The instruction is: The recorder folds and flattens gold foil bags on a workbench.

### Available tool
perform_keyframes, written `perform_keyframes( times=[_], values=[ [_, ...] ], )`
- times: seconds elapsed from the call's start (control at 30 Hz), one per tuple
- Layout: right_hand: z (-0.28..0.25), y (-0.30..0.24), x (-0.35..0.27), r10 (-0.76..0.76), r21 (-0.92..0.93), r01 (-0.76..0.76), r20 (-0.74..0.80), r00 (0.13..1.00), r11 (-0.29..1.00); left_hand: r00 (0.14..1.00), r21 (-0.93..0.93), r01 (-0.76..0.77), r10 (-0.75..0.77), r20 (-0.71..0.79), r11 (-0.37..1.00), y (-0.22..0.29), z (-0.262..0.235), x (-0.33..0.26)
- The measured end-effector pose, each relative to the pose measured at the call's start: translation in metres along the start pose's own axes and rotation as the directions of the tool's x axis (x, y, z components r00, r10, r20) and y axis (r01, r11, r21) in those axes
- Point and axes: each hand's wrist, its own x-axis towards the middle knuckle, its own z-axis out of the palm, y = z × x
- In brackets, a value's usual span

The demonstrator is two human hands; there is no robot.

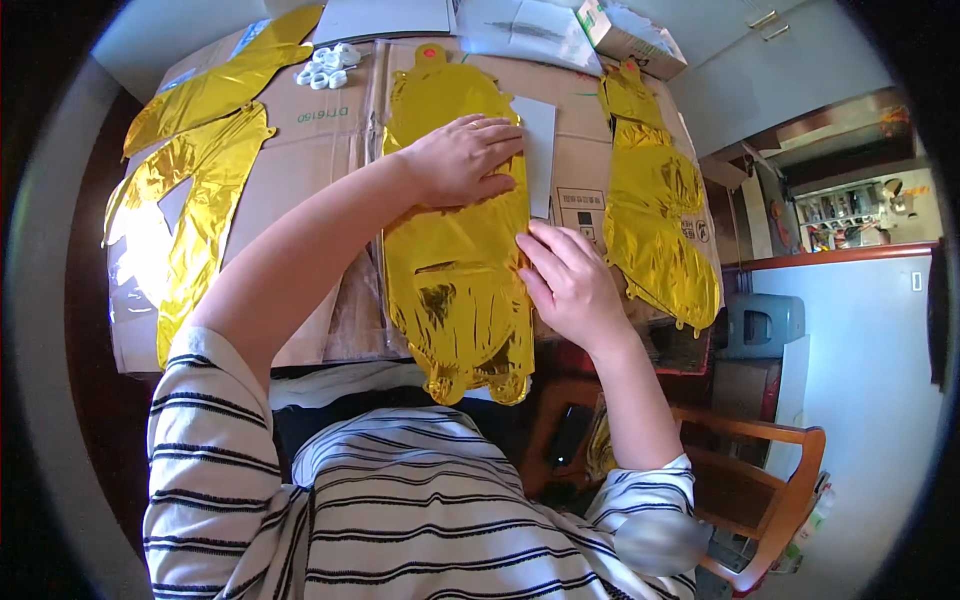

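A flat gold foil balloon (450, 290) lies lengthwise in front of me on cardboard, its lower end hanging past the near edge. My left hand (462, 160) rests palm down across its upper part, fingers stretched out to the right. At the balloon's right edge, my right hand (572, 285) pinches the foil between thumb and fingers. A pale card (540, 150) sits partly beneath the balloon, beside my left fingertips.
More gold foil spreads at the left (205, 210), with another folded gold foil balloon (655, 200) at the right. White ribbon-like rolls (328, 67) sit at the back of the cardboard (310, 170), near an opened box (635, 40). A wooden chair (800, 470) stands near right.
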Motion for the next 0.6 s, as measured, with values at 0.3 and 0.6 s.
perform_keyframes(
  times=[0.3, 0.6],
  values=[
    [-0.006, 0.004, -0.005, -0.035, -0.121, 0.042, 0.065, 0.997, 0.992, 0.999, -0.026, 0.008, -0.007, 0.034, 1.0, -0.003, 0.001, -0.002],
    [-0.006, 0.008, -0.011, -0.045, -0.136, 0.055, 0.077, 0.996, 0.989, 0.999, -0.042, 0.019, -0.018, 0.034, 0.999, -0.002, 0.001, -0.003]
  ],
)
